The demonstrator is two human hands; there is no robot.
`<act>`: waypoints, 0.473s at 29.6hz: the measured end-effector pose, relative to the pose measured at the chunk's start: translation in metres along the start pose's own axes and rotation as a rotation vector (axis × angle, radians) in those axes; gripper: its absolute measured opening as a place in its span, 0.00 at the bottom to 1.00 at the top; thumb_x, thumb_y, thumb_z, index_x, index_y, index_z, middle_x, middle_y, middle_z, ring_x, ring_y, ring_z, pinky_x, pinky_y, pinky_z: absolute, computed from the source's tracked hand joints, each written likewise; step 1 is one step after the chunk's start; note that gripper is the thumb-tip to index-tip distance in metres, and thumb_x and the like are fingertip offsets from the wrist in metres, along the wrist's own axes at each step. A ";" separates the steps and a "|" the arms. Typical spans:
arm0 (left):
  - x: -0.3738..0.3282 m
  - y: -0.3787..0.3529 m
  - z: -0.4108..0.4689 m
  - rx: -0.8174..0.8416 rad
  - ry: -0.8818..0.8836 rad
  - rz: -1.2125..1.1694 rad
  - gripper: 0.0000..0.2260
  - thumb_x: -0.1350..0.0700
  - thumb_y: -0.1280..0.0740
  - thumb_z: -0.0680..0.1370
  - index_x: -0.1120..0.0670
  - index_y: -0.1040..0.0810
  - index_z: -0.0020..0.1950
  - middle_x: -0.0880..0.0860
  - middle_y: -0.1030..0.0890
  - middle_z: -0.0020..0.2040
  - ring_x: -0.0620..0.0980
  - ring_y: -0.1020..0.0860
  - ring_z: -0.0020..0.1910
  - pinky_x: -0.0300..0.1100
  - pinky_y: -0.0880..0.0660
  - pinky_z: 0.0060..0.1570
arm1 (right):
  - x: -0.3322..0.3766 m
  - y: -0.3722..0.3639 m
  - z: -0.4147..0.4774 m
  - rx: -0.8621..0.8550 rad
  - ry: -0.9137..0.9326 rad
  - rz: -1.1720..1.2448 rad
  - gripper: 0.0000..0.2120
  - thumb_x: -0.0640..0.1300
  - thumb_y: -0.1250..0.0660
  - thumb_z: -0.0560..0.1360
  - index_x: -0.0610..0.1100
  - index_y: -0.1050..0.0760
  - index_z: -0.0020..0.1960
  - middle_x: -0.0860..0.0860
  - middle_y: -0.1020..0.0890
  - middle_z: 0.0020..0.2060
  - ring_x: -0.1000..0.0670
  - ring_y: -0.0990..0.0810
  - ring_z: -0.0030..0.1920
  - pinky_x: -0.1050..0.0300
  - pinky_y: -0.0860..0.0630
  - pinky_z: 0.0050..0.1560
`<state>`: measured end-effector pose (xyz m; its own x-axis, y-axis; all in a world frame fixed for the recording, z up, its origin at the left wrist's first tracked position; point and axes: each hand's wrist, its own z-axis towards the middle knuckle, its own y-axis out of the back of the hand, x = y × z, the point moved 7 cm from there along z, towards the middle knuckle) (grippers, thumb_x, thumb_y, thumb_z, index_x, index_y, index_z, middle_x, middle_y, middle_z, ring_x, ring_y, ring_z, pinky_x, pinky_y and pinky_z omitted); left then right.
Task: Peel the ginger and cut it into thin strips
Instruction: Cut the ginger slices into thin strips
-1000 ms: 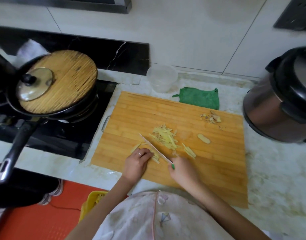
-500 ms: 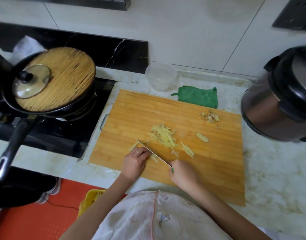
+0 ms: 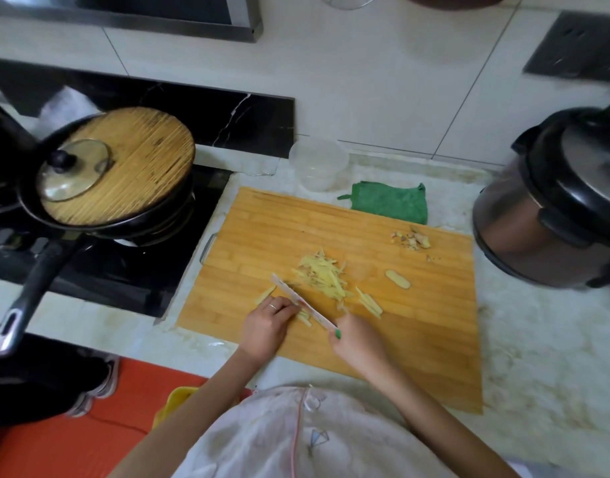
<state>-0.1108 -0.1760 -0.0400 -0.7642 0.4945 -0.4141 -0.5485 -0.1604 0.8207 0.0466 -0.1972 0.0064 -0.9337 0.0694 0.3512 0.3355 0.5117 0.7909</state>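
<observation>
One knife (image 3: 302, 303), one cutting board (image 3: 417, 332), one cloth (image 3: 389, 201), one pan (image 3: 34, 288), one cooker (image 3: 555, 208).

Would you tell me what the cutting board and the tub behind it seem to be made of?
Cutting board: likely bamboo, matte, going by its glued tan strips. Tub: probably plastic, judging by its thin, cloudy, translucent wall.

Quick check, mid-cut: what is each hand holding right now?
Left hand: fingers curled, holding down the ginger piece on the board.
Right hand: closed, gripping the knife.
</observation>
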 end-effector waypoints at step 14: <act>-0.003 0.006 -0.001 -0.088 -0.005 0.008 0.10 0.61 0.37 0.74 0.54 0.16 0.45 0.49 0.17 0.45 0.46 0.24 0.44 0.39 0.27 0.37 | -0.002 -0.008 -0.006 0.022 -0.022 -0.044 0.20 0.45 0.43 0.80 0.47 0.41 0.30 0.51 0.35 0.27 0.41 0.25 0.40 0.55 0.41 0.29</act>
<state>-0.1125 -0.1789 -0.0343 -0.7669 0.4972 -0.4059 -0.5704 -0.2381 0.7861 0.0465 -0.2066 0.0027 -0.9500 0.0647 0.3053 0.2915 0.5337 0.7938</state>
